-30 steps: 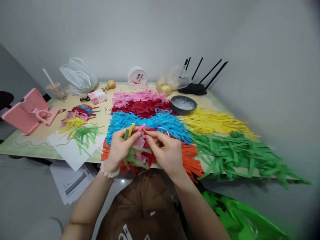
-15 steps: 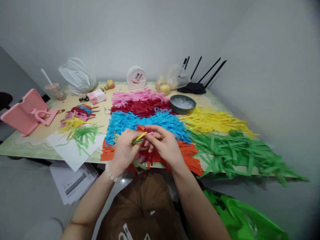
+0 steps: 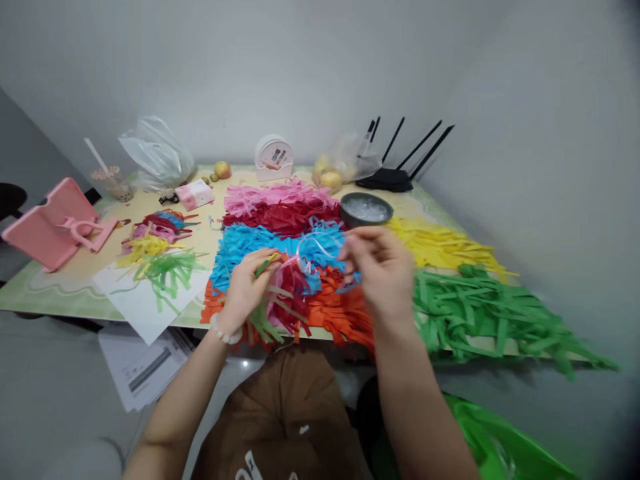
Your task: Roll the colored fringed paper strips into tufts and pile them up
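Observation:
My left hand (image 3: 246, 287), with a beaded bracelet at its wrist, is closed around a bunch of paper tassels (image 3: 284, 308). Green and yellow ends stick out above the fingers, while pink, dark red and pale green fringe hangs below. From this bunch a thin pale string (image 3: 323, 250) loops over to my right hand (image 3: 384, 277), whose fingertips pinch it. That hand is slightly smeared by motion. Beneath both hands lie blue fringed paper (image 3: 237, 243) and orange-red fringed paper (image 3: 337, 310).
Pink (image 3: 260, 197), yellow (image 3: 440, 247) and green fringe (image 3: 480, 313) cover more of the table. A dark bowl (image 3: 367, 223) stands behind my right hand. Left are small tassels (image 3: 170, 267), a pink stand (image 3: 50, 227) and a drink cup (image 3: 117, 185). A router (image 3: 385, 179) sits at back right.
My right hand has moved away to the right from my left hand, drawing the pale string out between them. The left hand keeps its hold on the tassels, shifted slightly left.

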Tool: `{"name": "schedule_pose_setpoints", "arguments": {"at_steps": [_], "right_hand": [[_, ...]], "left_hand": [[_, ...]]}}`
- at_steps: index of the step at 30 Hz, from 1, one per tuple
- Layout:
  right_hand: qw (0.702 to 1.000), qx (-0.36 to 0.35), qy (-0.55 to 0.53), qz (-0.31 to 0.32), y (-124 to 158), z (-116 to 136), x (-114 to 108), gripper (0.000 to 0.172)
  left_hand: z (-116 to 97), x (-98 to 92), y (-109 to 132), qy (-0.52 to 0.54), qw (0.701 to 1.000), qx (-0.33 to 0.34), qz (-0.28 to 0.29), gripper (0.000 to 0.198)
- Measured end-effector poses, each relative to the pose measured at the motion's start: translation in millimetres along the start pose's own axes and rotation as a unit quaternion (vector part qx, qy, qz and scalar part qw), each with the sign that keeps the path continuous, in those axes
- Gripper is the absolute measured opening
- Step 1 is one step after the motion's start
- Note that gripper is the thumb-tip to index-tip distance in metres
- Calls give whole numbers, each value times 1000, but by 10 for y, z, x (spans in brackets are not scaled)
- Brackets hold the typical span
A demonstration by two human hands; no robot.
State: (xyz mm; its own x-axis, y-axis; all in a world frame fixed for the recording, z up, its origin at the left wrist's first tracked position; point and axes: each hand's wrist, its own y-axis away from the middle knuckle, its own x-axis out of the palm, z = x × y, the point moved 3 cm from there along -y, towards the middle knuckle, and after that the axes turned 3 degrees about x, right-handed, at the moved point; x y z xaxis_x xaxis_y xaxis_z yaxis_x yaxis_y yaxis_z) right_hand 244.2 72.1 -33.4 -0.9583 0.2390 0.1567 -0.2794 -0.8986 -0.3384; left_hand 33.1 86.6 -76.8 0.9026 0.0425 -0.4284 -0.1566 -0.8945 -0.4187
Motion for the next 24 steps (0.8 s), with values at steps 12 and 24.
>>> {"name": "schedule_pose_setpoints", "arguments": {"at_steps": [12,24], "right_hand": [[985,31,63,155,225,-221,367,18],[960,-52,255,104,493,-64,430,16]], "left_hand": [[-193,18,55,272,944,-132,129,30],[-299,-95,77,146,984,-97,-27,21]]}}
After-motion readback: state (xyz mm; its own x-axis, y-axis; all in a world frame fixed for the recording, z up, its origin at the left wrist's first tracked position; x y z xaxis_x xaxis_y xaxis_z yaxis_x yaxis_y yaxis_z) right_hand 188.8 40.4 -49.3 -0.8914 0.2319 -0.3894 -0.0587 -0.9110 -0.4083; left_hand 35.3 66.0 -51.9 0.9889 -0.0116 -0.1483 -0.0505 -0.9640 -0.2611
